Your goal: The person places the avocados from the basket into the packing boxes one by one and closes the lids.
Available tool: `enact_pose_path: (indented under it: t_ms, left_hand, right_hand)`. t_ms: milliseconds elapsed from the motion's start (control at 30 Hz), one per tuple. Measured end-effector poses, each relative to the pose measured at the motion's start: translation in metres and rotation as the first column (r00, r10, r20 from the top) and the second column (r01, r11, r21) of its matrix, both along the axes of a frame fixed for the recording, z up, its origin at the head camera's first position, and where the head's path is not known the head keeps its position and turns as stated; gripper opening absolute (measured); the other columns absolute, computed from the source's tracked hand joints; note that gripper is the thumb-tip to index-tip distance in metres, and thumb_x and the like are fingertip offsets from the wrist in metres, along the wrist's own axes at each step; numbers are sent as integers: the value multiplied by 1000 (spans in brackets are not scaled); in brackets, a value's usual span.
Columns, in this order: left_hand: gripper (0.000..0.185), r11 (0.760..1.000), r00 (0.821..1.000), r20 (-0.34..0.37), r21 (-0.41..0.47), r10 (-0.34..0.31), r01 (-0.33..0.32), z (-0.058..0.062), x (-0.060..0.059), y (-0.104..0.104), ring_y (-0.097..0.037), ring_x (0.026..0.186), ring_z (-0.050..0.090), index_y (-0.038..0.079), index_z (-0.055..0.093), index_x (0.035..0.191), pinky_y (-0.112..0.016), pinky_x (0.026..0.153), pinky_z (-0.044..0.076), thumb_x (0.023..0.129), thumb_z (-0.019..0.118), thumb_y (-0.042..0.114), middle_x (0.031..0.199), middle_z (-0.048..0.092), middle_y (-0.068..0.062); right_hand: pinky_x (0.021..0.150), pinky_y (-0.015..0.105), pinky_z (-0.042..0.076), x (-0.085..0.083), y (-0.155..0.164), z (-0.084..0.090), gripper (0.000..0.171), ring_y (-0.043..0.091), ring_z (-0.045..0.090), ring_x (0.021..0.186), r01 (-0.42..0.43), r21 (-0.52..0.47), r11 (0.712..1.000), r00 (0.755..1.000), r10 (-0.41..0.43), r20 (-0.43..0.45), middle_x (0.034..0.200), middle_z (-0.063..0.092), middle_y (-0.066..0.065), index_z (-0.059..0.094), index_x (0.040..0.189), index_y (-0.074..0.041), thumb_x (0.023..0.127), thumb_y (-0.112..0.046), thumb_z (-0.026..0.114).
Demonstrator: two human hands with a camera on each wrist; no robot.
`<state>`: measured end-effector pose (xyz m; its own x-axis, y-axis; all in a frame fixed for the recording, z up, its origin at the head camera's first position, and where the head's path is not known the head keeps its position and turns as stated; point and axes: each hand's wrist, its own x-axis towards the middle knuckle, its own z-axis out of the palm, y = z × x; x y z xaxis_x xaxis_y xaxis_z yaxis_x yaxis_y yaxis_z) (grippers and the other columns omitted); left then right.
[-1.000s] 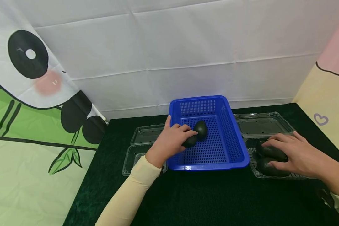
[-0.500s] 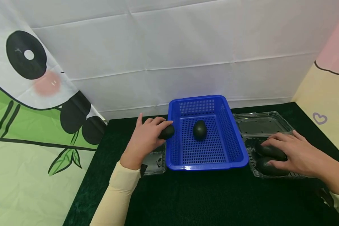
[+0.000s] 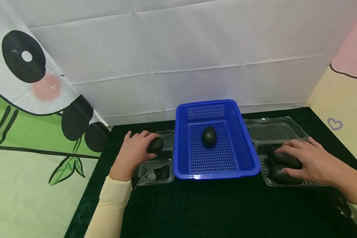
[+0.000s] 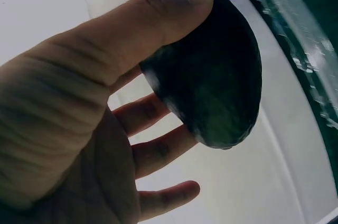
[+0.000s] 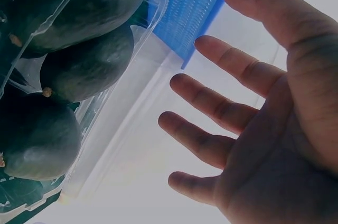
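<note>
Left hand (image 3: 133, 154): grip clamped on a dark green oval avocado (image 3: 155, 145), held above the clear plastic clamshell tray (image 3: 154, 172) left of the blue perforated plastic basket (image 3: 247, 158). Right hand (image 3: 310, 162): fingers apart, resting flat on dark avocados (image 3: 281, 175) in the right-side clear tray (image 3: 275, 130).

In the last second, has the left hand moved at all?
Yes. The left hand carried its avocado leftward out of the blue basket, over the clear tray.
</note>
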<state>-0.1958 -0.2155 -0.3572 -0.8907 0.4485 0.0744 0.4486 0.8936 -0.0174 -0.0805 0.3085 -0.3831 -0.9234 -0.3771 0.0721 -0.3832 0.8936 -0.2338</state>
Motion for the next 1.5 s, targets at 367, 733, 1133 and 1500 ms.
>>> enact_pose_path:
  t_ms: [367, 733, 1133, 1500]
  left_hand:
    - [69, 999, 997, 63, -5, 44, -44, -20, 5, -25, -42, 114, 64, 16, 66, 137, -79, 109, 24, 75, 95, 25, 125, 67, -16]
    - [71, 999, 996, 83, 3, 40, -40, -20, 1, -26, -42, 122, 61, 16, 62, 142, -77, 111, 23, 79, 92, 30, 137, 62, -18]
    - [69, 999, 998, 61, 10, 31, -32, -11, -2, -11, -40, 124, 60, 16, 62, 142, -75, 113, 22, 81, 91, 30, 137, 63, -16]
    - [59, 999, 998, 22, 18, -52, 51, 4, -18, 33, -36, 125, 61, 18, 62, 143, -71, 114, 27, 91, 80, 40, 139, 63, -12]
  right_hand:
    - [104, 85, 15, 0, 3, 1, 53, 51, 56, 121, 10, 5, 1000, 1000, -10, 11, 128, 62, 16, 69, 126, -15, 81, -33, 89]
    - [104, 85, 14, 1, 3, 1, 54, 51, 56, 121, 13, 0, 1000, 1000, -13, 10, 128, 62, 16, 68, 127, -14, 81, -32, 89]
    - [104, 85, 14, 2, 4, 0, 54, 50, 56, 121, 17, 1, 1000, 1000, -17, 19, 128, 62, 16, 69, 127, -14, 80, -34, 90]
    - [106, 85, 13, 4, 5, -3, 55, 51, 55, 122, 18, -1, 1000, 1000, -18, 20, 128, 62, 16, 68, 127, -14, 81, -34, 90]
